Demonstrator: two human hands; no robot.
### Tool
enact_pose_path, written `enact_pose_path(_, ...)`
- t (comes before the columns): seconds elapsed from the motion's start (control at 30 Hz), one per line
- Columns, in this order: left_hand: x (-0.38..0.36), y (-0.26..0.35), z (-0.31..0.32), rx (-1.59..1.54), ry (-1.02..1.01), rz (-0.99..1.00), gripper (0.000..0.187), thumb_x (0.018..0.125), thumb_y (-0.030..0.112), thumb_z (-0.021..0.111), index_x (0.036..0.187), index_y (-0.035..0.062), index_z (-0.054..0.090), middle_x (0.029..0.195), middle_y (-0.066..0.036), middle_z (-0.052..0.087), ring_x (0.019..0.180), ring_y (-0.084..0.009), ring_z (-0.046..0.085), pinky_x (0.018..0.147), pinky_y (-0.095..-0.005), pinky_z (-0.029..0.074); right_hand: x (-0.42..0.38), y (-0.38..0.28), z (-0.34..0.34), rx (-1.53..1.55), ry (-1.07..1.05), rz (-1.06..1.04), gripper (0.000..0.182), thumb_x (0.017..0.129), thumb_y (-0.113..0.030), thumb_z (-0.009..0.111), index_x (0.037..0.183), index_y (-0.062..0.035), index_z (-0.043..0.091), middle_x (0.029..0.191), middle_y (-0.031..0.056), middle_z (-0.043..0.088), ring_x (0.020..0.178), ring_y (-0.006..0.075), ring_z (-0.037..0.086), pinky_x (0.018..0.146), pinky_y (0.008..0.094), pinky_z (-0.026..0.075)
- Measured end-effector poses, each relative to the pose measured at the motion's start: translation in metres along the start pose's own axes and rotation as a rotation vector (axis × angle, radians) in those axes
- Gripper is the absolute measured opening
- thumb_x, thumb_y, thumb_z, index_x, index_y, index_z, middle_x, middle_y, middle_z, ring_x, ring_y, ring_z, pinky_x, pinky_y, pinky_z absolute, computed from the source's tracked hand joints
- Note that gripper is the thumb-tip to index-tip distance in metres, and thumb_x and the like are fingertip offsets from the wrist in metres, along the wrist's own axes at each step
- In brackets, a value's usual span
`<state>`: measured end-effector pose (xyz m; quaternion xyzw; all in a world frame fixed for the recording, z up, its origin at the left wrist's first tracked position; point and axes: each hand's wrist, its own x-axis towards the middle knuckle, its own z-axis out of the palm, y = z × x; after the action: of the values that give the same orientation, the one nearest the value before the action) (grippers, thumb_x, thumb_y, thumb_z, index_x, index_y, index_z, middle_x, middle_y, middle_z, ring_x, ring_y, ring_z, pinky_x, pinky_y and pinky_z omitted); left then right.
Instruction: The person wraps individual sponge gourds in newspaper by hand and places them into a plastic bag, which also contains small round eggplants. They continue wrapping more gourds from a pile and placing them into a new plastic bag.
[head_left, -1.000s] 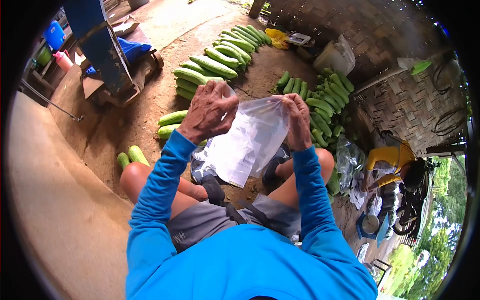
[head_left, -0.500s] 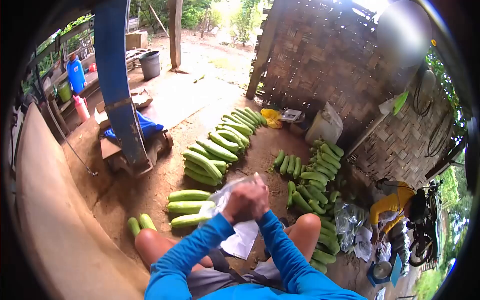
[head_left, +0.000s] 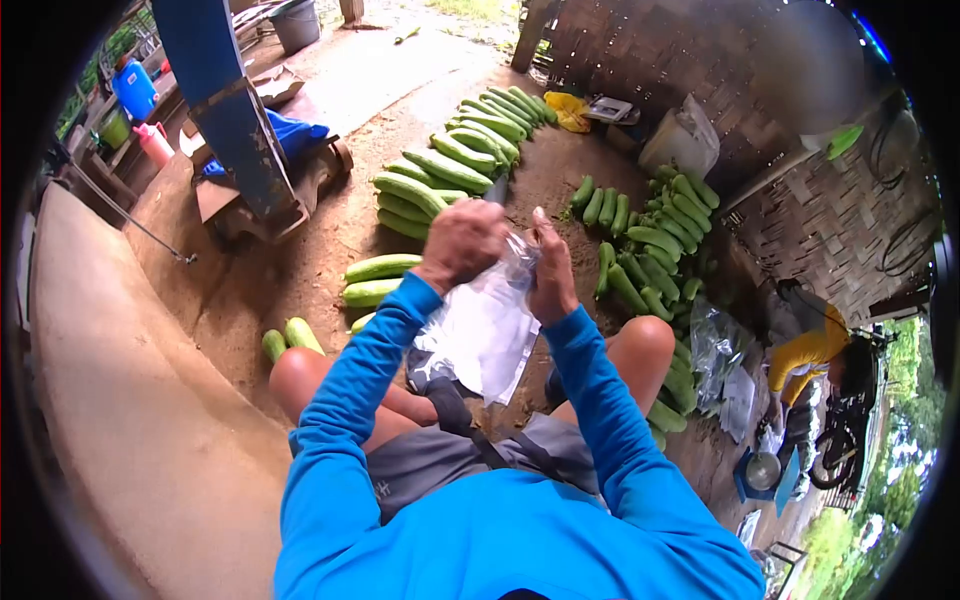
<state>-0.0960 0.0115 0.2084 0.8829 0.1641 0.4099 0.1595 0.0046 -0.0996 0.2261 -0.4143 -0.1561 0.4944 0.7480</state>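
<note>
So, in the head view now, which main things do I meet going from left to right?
Pink bottle, grey bucket, left hand, right hand, crumpled clear plastic on the ground, the other person's yellow sleeve.

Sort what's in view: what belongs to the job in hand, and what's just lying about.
Part of the job:
plastic bag, held between left hand and right hand
probably the green vegetables on the ground

Apparently just lying about:
grey bucket
pink bottle
blue jug
</note>
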Motion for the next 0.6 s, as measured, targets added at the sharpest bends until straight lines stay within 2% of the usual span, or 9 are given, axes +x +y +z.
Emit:
enact_pose_path(0.07, 0.001, -0.014, -0.023, -0.308, -0.131, -0.093, 0.018, 0.085, 0.014, 0.051, 0.074, 0.0009, 0.046, 0.071, -0.017, 0.049, 0.070, -0.0352, 0.052, 0.067, -0.0440, 0.042, -0.008, -0.022, 0.001, -0.351, 0.054, -0.019, 0.043, 0.097, -0.049, 0.050, 0.069, -0.0169, 0.047, 0.060, -0.0038, 0.049, 0.050, 0.0070, 0.046, 0.045, 0.0235, 0.037)
enact_pose_path(0.13, 0.000, 0.008, -0.048, -0.348, -0.139, -0.111, 0.018, 0.088, 0.013, 0.049, 0.077, -0.0003, 0.044, 0.071, -0.019, 0.046, 0.072, -0.0369, 0.051, 0.068, -0.0443, 0.040, -0.011, -0.033, -0.005, -0.525, 0.106, -0.044, 0.050, 0.096, -0.054, 0.049, 0.064, -0.0169, 0.045, 0.057, -0.0048, 0.045, 0.048, 0.0055, 0.040, 0.044, 0.0233, 0.031)
enact_pose_path(0.17, 0.000, 0.018, -0.058, -0.410, -0.125, -0.113, 0.017, 0.089, 0.013, 0.048, 0.078, -0.0001, 0.045, 0.071, -0.019, 0.046, 0.072, -0.0373, 0.051, 0.068, -0.0445, 0.040, -0.012, -0.041, -0.008, -0.607, 0.033, -0.036, 0.053, 0.095, -0.057, 0.048, 0.062, -0.0166, 0.046, 0.056, -0.0058, 0.044, 0.049, 0.0049, 0.040, 0.045, 0.0227, 0.032)
enact_pose_path(0.27, -0.006, 0.029, -0.064, -0.417, -0.033, -0.027, 0.014, 0.091, 0.011, 0.048, 0.082, 0.0000, 0.047, 0.072, -0.019, 0.047, 0.072, -0.0379, 0.051, 0.068, -0.0447, 0.040, -0.022, -0.075, -0.008, -0.726, -0.291, 0.037, 0.044, 0.095, -0.050, 0.054, 0.084, -0.0082, 0.058, 0.067, -0.0047, 0.052, 0.060, 0.0031, 0.044, 0.055, 0.0210, 0.037)
enact_pose_path(0.3, -0.006, 0.032, -0.067, -0.396, -0.016, -0.043, 0.013, 0.091, 0.010, 0.049, 0.083, 0.0001, 0.048, 0.072, -0.019, 0.048, 0.072, -0.0380, 0.051, 0.067, -0.0447, 0.041, -0.026, -0.086, -0.004, -0.727, -0.289, 0.043, 0.044, 0.095, -0.050, 0.054, 0.084, -0.0082, 0.058, 0.067, -0.0047, 0.052, 0.060, 0.0031, 0.044, 0.055, 0.0210, 0.037)
enact_pose_path(0.37, -0.006, 0.037, -0.073, -0.347, -0.014, -0.067, 0.011, 0.090, 0.008, 0.052, 0.083, -0.0001, 0.050, 0.074, -0.020, 0.051, 0.073, -0.0382, 0.052, 0.067, -0.0448, 0.042, -0.033, -0.105, 0.008, -1.218, -0.496, -0.135, 0.038, 0.095, -0.039, 0.060, 0.102, -0.0019, 0.060, 0.078, -0.0008, 0.058, 0.072, 0.0051, 0.050, 0.063, 0.0241, 0.042)
enact_pose_path(0.47, -0.010, 0.040, -0.073, -0.335, 0.108, 0.040, 0.010, 0.088, 0.007, 0.053, 0.082, -0.0006, 0.050, 0.073, -0.019, 0.051, 0.072, -0.0382, 0.053, 0.068, -0.0448, 0.043, -0.043, -0.121, 0.025, -1.351, -0.587, -0.025, 0.037, 0.095, -0.031, 0.063, 0.110, 0.0019, 0.059, 0.085, 0.0025, 0.061, 0.080, 0.0069, 0.052, 0.068, 0.0283, 0.045)
enact_pose_path(0.53, -0.010, 0.044, -0.080, -0.313, 0.047, 0.024, 0.009, 0.087, 0.006, 0.054, 0.082, -0.0008, 0.050, 0.073, -0.019, 0.051, 0.072, -0.0378, 0.054, 0.068, -0.0447, 0.043, -0.047, -0.119, 0.032, -1.353, -0.610, -0.042, 0.031, 0.094, -0.026, 0.063, 0.106, 0.0026, 0.061, 0.082, 0.0060, 0.063, 0.075, 0.0096, 0.054, 0.067, 0.0301, 0.046)
enact_pose_path(0.6, -0.010, 0.051, -0.091, -0.285, -0.012, 0.002, 0.009, 0.086, 0.004, 0.056, 0.081, -0.0009, 0.051, 0.073, -0.018, 0.051, 0.072, -0.0375, 0.054, 0.068, -0.0446, 0.044, -0.048, -0.114, 0.033, -1.489, -0.742, -0.306, 0.021, 0.092, -0.019, 0.063, 0.098, 0.0019, 0.064, 0.081, 0.0112, 0.063, 0.071, 0.0180, 0.058, 0.065, 0.0327, 0.047)
